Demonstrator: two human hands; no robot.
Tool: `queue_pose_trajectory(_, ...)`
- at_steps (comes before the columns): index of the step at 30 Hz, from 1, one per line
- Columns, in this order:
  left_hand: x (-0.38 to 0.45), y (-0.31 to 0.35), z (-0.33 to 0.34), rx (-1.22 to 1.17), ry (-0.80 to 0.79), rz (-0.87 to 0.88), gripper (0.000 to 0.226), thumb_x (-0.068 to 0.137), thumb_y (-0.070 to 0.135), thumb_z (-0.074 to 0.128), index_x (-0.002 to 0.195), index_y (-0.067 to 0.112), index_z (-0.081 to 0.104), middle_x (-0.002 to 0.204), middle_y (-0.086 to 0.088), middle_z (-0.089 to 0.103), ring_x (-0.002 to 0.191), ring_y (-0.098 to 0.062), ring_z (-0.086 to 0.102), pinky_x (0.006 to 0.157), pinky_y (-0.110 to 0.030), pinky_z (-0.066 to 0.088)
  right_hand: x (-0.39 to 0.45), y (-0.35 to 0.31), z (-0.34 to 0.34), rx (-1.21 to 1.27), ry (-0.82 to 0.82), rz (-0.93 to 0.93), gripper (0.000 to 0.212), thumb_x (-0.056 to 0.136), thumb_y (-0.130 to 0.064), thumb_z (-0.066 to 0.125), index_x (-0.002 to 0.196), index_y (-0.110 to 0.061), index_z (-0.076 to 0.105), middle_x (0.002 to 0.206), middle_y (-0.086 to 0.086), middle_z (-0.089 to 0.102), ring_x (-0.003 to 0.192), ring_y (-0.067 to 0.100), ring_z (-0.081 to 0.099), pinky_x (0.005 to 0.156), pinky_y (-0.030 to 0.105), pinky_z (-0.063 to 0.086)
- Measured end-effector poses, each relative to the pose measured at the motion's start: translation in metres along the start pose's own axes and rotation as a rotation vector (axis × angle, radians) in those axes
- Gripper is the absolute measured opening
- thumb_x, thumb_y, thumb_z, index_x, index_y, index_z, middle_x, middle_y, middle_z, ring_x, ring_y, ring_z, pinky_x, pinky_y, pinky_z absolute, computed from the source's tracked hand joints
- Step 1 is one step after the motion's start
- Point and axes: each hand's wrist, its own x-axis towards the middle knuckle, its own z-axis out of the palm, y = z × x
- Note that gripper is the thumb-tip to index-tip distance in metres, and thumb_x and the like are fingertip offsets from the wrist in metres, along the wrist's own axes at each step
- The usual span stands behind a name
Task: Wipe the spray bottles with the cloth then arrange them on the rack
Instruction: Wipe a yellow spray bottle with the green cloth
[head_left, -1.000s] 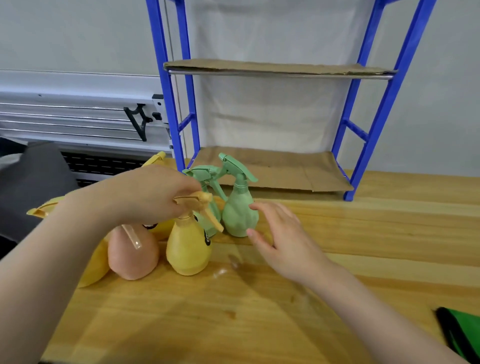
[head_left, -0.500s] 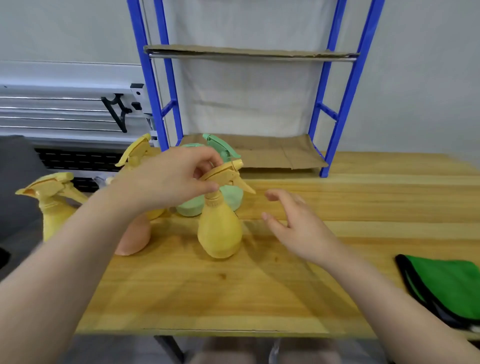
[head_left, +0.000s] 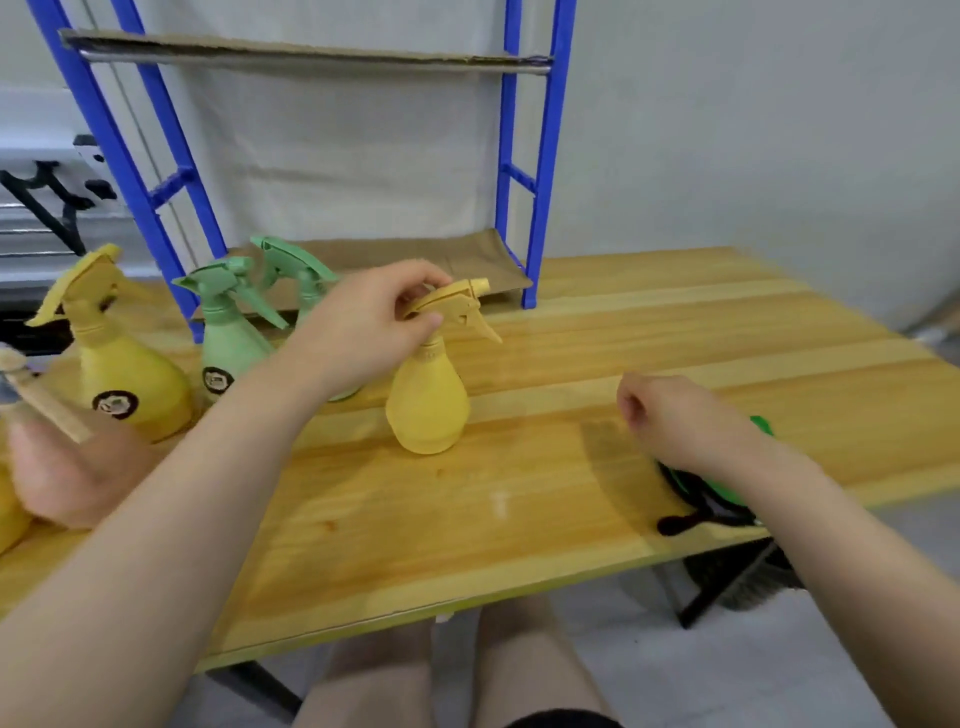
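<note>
A: Head view. Left hand?
B: Gripping the trigger head of the small yellow spray bottle, fingers wrapped round the neck. Bottle upright, near the middle of the table, looks like its base is on the wood.
A: Right hand?
B: Loosely curled, holding nothing, hovering over the table's right side. The green cloth lies right behind and under the wrist at the table's right edge, mostly hidden. Can't tell if hand touches it.
A: Other bottles?
B: Left side of the table. Big yellow bottle with a round dark label, upright. Green bottle just right of it, also labelled. Second green bottle behind that, body mostly hidden by the left arm. Pink bottle at far left, blurred. Sliver of another yellow one at the frame's left edge.
A: Rack?
B: Blue rack at the back of the table, cardboard on the two shelves in view, no bottles on either. The green bottles stand just in front of its left post.
A: Anything else?
B: Person's knees below the table's front edge.
</note>
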Motion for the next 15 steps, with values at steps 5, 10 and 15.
queue_pose_trajectory(5,0.008,-0.001,0.013,-0.052,0.041,0.031,0.031,0.088,0.025,0.067,0.117,0.035,0.062,0.099,0.008,0.065,0.091,-0.009,0.059,0.083,-0.025,0.043,-0.011,0.041,-0.003,-0.041,-0.135,0.072,0.040,0.084,0.005,0.040,0.087,-0.031,0.057,0.102,-0.005,0.060,0.093,0.017,0.057,0.072,0.027,0.048)
queue_pose_trajectory(10,0.003,-0.008,0.024,-0.306,0.109,-0.013,0.029,0.085,0.022,0.073,0.112,0.026,0.062,0.094,0.011,0.069,0.080,0.007,0.060,0.079,-0.013,0.044,-0.024,0.067,-0.001,0.021,-0.228,-0.043,0.052,0.087,0.004,0.053,0.102,-0.046,0.061,0.122,-0.020,0.054,0.113,0.003,0.051,0.097,0.026,0.045)
queue_pose_trajectory(15,-0.004,-0.027,0.035,-0.509,0.163,-0.034,0.034,0.083,0.019,0.075,0.112,0.024,0.058,0.105,0.015,0.066,0.099,0.003,0.061,0.087,-0.020,0.047,-0.028,0.086,0.013,0.282,-0.093,-0.023,0.036,0.090,-0.021,0.070,0.117,-0.043,0.062,0.132,-0.020,0.054,0.124,0.003,0.045,0.101,0.024,0.035)
